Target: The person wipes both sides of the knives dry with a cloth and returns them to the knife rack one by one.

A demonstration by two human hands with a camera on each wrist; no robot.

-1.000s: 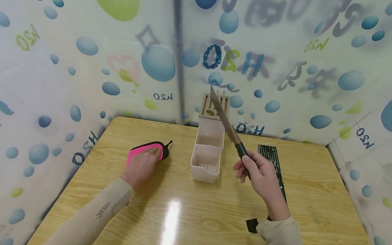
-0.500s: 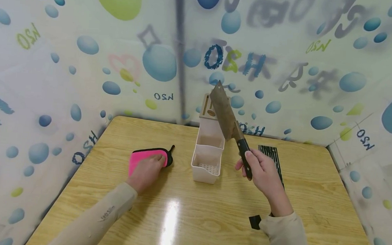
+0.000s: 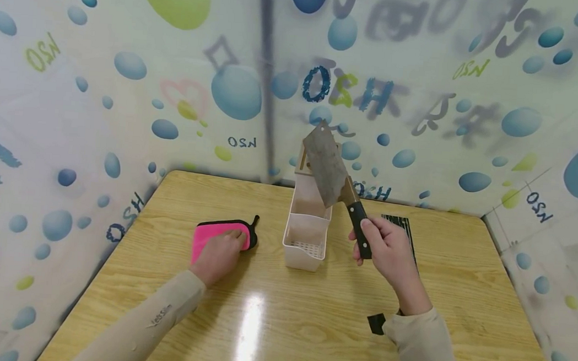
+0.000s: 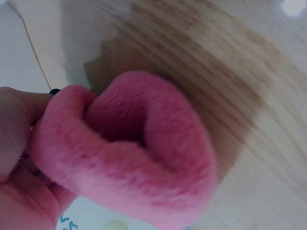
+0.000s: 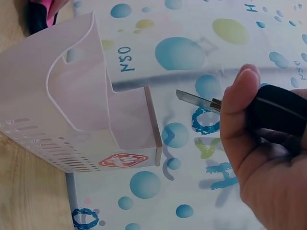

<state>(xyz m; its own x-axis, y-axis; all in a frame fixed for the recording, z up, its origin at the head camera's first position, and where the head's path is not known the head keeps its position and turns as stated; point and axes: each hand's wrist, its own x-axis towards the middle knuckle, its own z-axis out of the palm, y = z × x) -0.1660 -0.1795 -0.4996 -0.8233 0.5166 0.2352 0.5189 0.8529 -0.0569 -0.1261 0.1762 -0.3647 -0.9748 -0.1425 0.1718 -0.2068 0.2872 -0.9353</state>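
My left hand [image 3: 221,255] grips a soft pink-and-black pouch [image 3: 207,232] on the left of the table. In the left wrist view the fuzzy pink pouch [image 4: 144,187] has an open mouth, with thumb and fingers at its side. My right hand [image 3: 393,252] holds a cleaver by its black handle, the broad grey blade [image 3: 326,163] tilted up and to the left. In the head view the blade covers part of the pale knife holder [image 3: 304,257] and its slotted top. The right wrist view shows the cleaver [image 5: 194,99] nearly edge-on, apart from the holder [image 5: 76,100].
The wooden table [image 3: 280,323] meets a wall sheet [image 3: 196,158] printed with bubbles and letters at the back. A black striped flat thing [image 3: 399,221] lies right of the holder, partly hidden behind my right hand. A small black piece [image 3: 375,324] shows beside the right sleeve.
The cleaver has turned from nearly edge-on to showing its broad face, its tip still in front of the holder's top. My left hand and the pouch have shifted slightly right and down.
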